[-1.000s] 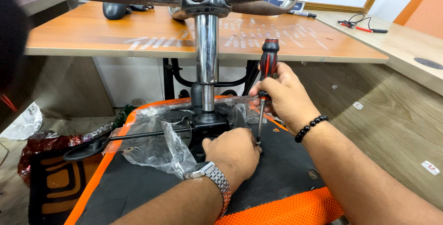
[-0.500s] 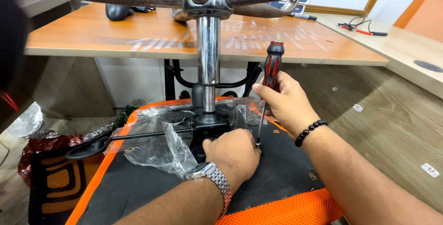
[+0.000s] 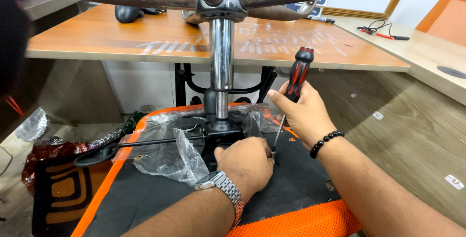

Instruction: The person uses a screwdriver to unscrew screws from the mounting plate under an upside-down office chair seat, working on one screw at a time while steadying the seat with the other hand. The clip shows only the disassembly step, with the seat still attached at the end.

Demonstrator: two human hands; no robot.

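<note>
Wooden bench [image 3: 145,47] behind | our right hand [image 3: 303,115] grips screwdriver [image 3: 291,96] | left hand [image 3: 247,161] closed, steadying tip | we risk it slipping into fingers

The screwdriver [image 3: 297,74] is showing a black handle with red stripes. The chair seat [image 3: 160,195] is looking black with an orange mesh edge. The desk [image 3: 97,42] is appearing orange-brown wood. The column [image 3: 222,55] is shining silver, and the bracelet [image 3: 326,142] is showing black beads

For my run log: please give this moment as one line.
right hand: grips red-black screwdriver, upright | left hand: steadies tip on black chair underside
</note>
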